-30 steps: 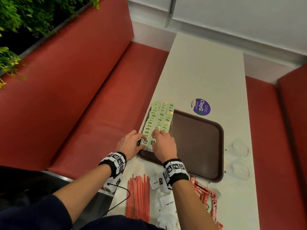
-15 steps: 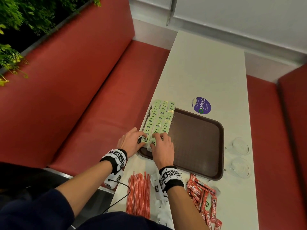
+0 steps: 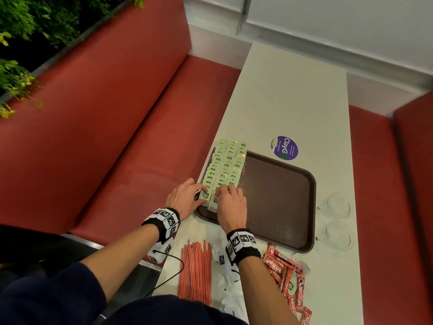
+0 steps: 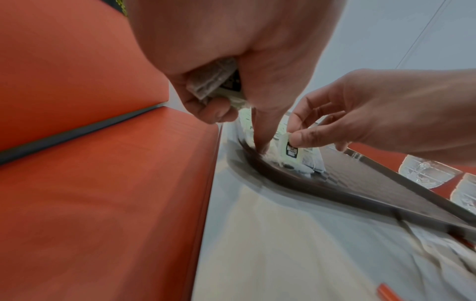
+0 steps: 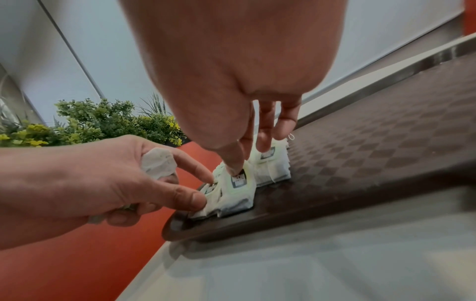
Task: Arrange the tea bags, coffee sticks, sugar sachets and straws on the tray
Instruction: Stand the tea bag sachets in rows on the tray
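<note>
A brown tray (image 3: 281, 198) lies on the white table. Green-tagged tea bags (image 3: 225, 165) stand in three rows along its left side. At the near end of the rows, my left hand (image 3: 201, 195) keeps spare tea bags (image 4: 213, 81) curled in its palm. Its thumb and forefinger touch the front bag of the left row (image 5: 210, 189). My right hand (image 3: 222, 193) pinches the tag of the front tea bag (image 4: 292, 147) in the middle row. Red straws (image 3: 195, 270), white sugar sachets (image 3: 230, 294) and red coffee sticks (image 3: 288, 277) lie on the table near me.
Two clear glass cups (image 3: 338, 205) stand right of the tray. A purple sticker (image 3: 284, 147) is on the table beyond it. Red bench seats (image 3: 140, 160) flank the table on both sides, and plants (image 3: 23, 31) sit behind the left backrest.
Both hands stay at the near end of the tea bag rows. The right hand has shifted slightly, and its fingers now sit on the front bag of the middle row.
</note>
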A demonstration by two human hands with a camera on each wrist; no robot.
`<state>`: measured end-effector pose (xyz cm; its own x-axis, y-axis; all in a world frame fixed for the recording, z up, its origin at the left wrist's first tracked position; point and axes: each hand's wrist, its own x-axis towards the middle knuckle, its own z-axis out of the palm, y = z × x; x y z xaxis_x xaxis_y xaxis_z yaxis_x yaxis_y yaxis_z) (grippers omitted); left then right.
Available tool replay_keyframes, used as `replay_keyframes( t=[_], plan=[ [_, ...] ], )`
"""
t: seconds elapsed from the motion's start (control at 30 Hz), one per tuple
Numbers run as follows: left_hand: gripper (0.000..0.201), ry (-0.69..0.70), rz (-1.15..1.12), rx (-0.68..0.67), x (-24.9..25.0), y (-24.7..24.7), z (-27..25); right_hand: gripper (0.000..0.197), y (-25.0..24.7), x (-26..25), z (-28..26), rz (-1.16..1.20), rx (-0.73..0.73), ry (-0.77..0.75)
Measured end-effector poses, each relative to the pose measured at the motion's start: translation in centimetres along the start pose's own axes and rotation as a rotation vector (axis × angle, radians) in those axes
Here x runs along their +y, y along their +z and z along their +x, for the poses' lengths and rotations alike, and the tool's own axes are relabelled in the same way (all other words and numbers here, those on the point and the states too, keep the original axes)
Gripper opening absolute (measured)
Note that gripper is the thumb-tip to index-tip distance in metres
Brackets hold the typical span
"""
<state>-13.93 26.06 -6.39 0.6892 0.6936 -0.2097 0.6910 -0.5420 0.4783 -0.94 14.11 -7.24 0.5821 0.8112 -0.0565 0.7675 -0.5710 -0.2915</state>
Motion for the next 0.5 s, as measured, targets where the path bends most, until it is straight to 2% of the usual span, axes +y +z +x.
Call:
replay_keyframes(
  t=[0.37,0.43,0.5],
  plan=[
    [0.031,0.014,-0.024,-0.008,0.3,-0.4,-0.1,0.020,-0.2,-0.2,0.7,0.021,0.027,-0.010],
    [0.029,0.031,-0.123,-0.023,0.3,-0.6,-0.1,0.017,-0.5,-0.2,0.7,0.086,0.051,0.012],
    [0.029,0.034,-0.319,-0.049,0.4,-0.9,-0.1,0.012,-1.3,-0.3,0.5,0.241,0.074,0.030]
  ],
)
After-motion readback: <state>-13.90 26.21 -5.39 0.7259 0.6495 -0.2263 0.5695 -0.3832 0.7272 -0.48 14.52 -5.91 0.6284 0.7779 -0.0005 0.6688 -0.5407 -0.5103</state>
